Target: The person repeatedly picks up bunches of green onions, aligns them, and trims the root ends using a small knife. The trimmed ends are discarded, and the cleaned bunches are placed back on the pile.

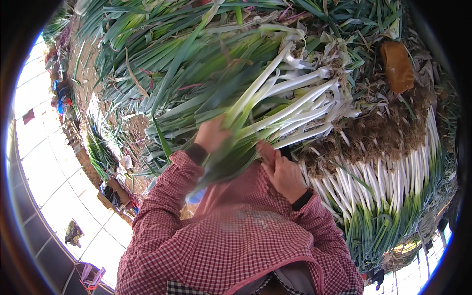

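My left hand (pixel 212 134) is closed around a long green onion (pixel 254 86) where its pale shaft turns green. The leaves below that hand are blurred. My right hand (pixel 285 175) is close to my chest at the lower ends of the white stalks, with its fingers curled. A reddish shape shows at its fingertips; whether it is a held thing or a finger is unclear. Beyond both hands lies a heap of green onions (pixel 295 114), with white shafts and peeled papery skins towards the right and leaves (pixel 177 84) spreading left.
To my right, several green onions (pixel 372 180) lie in a row, brown roots pointing away from me. An orange-brown piece of material (pixel 398 66) rests among trimmings beyond them. Cartons (pixel 118 191) and a small bundle of onions (pixel 97 151) are at the left.
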The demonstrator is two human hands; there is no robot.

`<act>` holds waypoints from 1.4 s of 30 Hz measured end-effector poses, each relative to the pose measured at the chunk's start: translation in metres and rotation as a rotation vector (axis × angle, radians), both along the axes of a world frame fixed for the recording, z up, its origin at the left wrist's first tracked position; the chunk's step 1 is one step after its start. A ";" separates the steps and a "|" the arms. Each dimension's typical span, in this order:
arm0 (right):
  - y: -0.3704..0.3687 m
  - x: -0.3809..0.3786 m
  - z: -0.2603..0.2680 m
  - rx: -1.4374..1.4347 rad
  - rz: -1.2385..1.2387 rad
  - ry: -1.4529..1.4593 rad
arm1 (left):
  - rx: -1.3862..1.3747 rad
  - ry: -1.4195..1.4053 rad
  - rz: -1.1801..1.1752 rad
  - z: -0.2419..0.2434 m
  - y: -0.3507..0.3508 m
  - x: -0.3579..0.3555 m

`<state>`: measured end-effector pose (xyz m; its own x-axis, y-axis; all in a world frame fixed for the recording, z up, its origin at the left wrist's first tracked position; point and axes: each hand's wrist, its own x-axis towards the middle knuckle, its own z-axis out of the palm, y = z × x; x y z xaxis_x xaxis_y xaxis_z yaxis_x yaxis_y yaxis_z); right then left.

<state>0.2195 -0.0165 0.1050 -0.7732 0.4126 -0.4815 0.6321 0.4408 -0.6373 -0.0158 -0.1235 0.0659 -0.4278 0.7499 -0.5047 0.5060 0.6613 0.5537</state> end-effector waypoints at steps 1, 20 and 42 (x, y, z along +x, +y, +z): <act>0.003 0.001 0.000 -0.019 -0.014 -0.067 | -0.037 -0.069 0.012 0.002 -0.001 0.000; 0.093 -0.034 -0.057 0.128 -0.202 -0.006 | -0.422 -0.566 0.221 0.020 -0.048 0.042; 0.111 0.013 -0.058 0.154 -0.405 -0.124 | -0.534 -0.030 -0.625 0.001 -0.031 -0.012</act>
